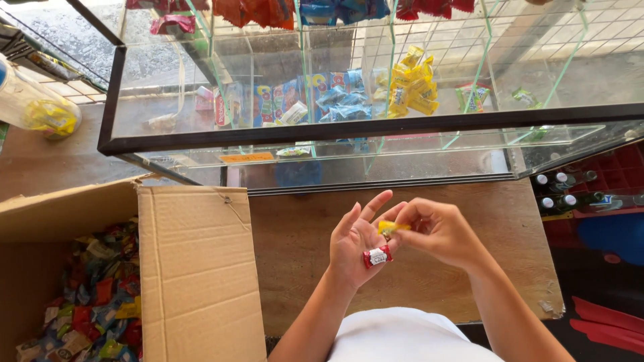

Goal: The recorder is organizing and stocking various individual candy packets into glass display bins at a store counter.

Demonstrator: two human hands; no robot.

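My left hand [355, 241] is turned palm up over the wooden counter [295, 268]. A small red wrapped candy [378, 256] lies on its palm. My right hand [439, 231] pinches a small yellow wrapped candy [390, 228] between thumb and fingers, right above the left palm. To the left stands an open cardboard box [194, 268] filled with several mixed colourful candies [94, 302].
A glass display case [362, 127] with a black frame stands just beyond the hands, holding blue, yellow and green snack packets in compartments. A plastic jar [33, 104] lies at far left. Bottles sit in a red crate [577, 194] at right.
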